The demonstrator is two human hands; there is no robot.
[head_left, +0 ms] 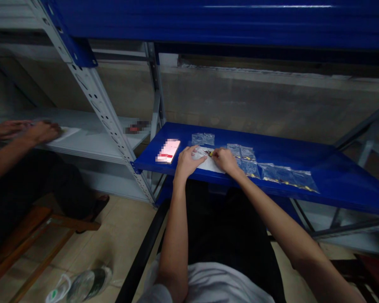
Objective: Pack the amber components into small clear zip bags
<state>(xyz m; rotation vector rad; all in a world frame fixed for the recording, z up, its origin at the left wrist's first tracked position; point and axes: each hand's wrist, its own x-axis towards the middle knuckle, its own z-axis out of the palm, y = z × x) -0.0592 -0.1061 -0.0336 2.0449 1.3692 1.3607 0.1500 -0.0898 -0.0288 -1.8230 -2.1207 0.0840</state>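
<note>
My left hand (187, 162) rests at the left end of a white sheet (210, 165) on the blue shelf. Its thumb and fingers curl about a small clear plastic bag (198, 154). Close beside it, my right hand (225, 160) pinches a small yellow piece (211, 154); its exact kind is too small to make out. Small dark pieces (207, 152) lie between the two hands. To the right, several clear bags (274, 172) with small yellow and dark pieces in them lie in rows. Further back are flat clear bags (203, 139).
A phone (169, 151) with a lit screen lies left of my hands on the blue shelf (344, 176). A grey upright post (104, 105) separates it from a grey shelf (91, 143), where another person's hands (41, 131) work. A plastic bottle (90, 284) is on the floor.
</note>
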